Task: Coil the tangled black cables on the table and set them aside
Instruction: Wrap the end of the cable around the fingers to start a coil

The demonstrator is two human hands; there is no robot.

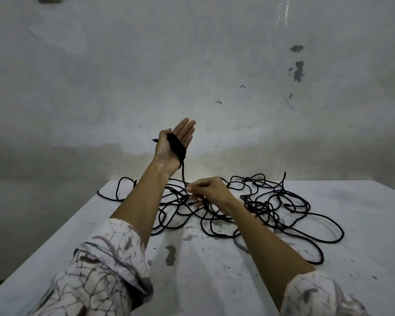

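Note:
My left hand point(164, 148) is raised above the table's far edge, palm toward me and fingers straight. Several turns of black cable point(177, 146) are wound round its palm. The thumb pins the plug end point(154, 140), which sticks out to the left. One strand point(183, 173) drops from the coil to my right hand point(211, 190), which pinches it just over the table. The tangle of black cables point(271, 201) lies in loose loops across the far half of the white table point(192, 270), mostly right of my hands.
Stained patches mark the table top. A loop of cable point(121, 188) reaches past the table's far left edge. A bare grey wall point(192, 76) stands close behind the table. Patterned sleeves cover both forearms near me.

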